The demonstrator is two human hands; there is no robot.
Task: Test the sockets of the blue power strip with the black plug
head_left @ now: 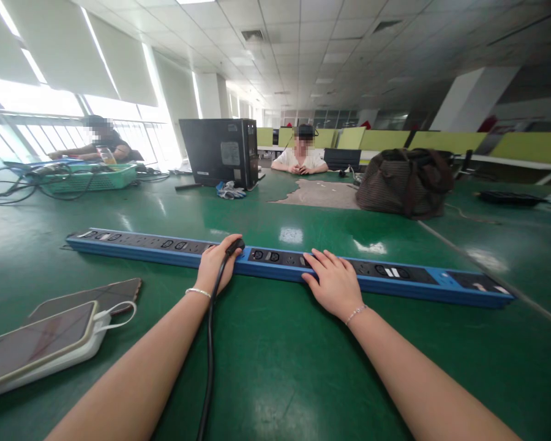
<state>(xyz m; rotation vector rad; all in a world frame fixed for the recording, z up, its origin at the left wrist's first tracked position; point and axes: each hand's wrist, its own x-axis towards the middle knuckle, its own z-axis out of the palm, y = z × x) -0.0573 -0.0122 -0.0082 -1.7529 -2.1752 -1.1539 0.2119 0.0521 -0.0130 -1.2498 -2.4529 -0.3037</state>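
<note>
A long blue power strip (275,271) with black socket panels lies across the green table in front of me. Around a black power plug (236,246) my left hand (213,264) is closed, just over the strip left of its middle. From that plug a black cable runs down toward the bottom edge of the view. Whether the plug's prongs sit in a socket is hidden. My right hand (334,278) rests flat on the strip right of the middle, fingers spread over the sockets.
Two phones (41,337) with a white cable lie at the left front. Behind the strip stand a green basket (92,179) of cables, a black computer case (218,153), gloves (231,190) and a brown bag (401,184). Two people (299,156) sit beyond.
</note>
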